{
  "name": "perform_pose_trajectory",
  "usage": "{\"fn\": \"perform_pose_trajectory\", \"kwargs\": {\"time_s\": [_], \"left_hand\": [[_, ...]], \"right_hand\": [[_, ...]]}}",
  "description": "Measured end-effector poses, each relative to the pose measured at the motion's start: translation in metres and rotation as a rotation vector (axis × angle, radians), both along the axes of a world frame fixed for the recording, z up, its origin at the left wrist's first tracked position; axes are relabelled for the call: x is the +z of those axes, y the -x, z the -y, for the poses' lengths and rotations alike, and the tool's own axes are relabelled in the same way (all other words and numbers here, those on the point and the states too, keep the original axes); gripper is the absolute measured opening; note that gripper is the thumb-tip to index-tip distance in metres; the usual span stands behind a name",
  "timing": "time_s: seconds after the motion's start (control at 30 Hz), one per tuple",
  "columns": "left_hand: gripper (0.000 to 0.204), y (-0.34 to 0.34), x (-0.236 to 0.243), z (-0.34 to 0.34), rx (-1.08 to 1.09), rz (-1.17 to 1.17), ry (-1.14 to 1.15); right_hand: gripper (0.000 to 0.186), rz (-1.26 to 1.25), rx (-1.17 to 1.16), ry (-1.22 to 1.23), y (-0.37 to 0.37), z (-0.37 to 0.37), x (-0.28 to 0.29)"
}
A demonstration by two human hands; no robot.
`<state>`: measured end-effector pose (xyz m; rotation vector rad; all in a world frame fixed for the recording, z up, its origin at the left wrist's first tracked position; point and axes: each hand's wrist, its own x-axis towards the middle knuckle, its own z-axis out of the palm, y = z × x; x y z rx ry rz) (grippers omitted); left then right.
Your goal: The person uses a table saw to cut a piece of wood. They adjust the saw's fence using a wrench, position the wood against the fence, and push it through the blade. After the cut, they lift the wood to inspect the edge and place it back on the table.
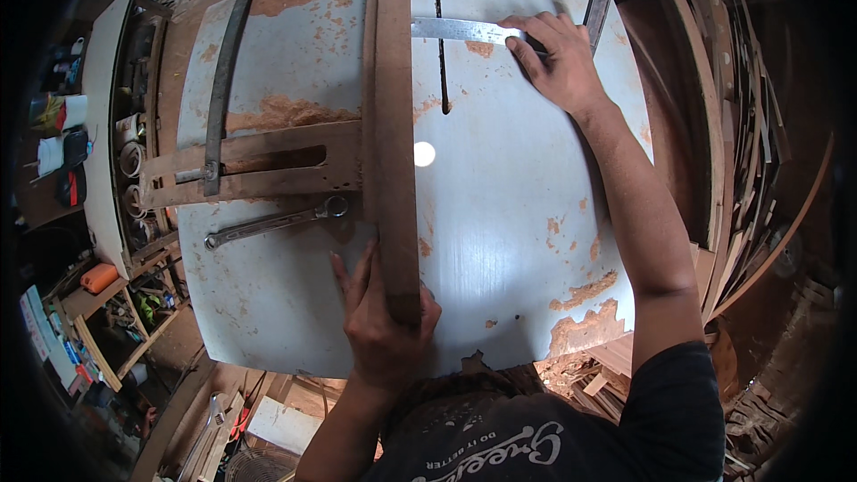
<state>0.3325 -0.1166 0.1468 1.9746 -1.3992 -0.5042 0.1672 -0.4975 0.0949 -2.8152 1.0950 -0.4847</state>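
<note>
My left hand (386, 330) wraps around the near end of a long wooden fence (390, 143), which runs away from me across a worn white tabletop (509, 205). My right hand (558, 58) is closed on a try square (469, 30). Its steel graduated blade lies across a narrow dark slot (441, 54) in the tabletop, and its left tip reaches the fence. The square's dark stock shows beyond my fingers at the right; my palm hides part of it. A combination wrench (277, 223) lies left of the fence, close to a slotted wooden arm (259, 161).
A flat metal bar (232, 71) crosses the left side, bolted to the slotted arm. Shelves (120, 143) with tools and containers stand farther left, with an orange object (99, 278) on one. Wooden strips (754, 107) are stacked at the right. Chipped patches mark the tabletop's near right edge.
</note>
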Motion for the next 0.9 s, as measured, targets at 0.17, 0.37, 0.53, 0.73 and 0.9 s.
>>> {"fn": "perform_pose_trajectory", "kwargs": {"time_s": [0.17, 0.37, 0.53, 0.73, 0.9], "left_hand": [[0.074, 0.0006, -0.0003, 0.0006, -0.001, -0.008, -0.009], [0.075, 0.0021, -0.0028, -0.0032, 0.005, -0.005, -0.020], [0.075, 0.0025, -0.0042, -0.0026, 0.005, 0.007, -0.009], [0.075, 0.0033, -0.0025, -0.0011, 0.013, 0.002, 0.005], [0.074, 0.0019, -0.0016, 0.0019, 0.011, 0.014, 0.021]], "right_hand": [[0.024, 0.011, 0.019, -0.016, -0.0014, 0.0002, 0.0005], [0.023, 0.039, 0.036, -0.015, -0.0002, 0.0000, 0.0009], [0.026, 0.018, 0.052, 0.032, 0.0013, 0.0013, -0.0009], [0.027, 0.036, 0.066, 0.053, 0.0015, 0.0018, -0.0012], [0.027, 0.067, 0.070, 0.044, 0.0018, 0.0033, -0.0021]]}}
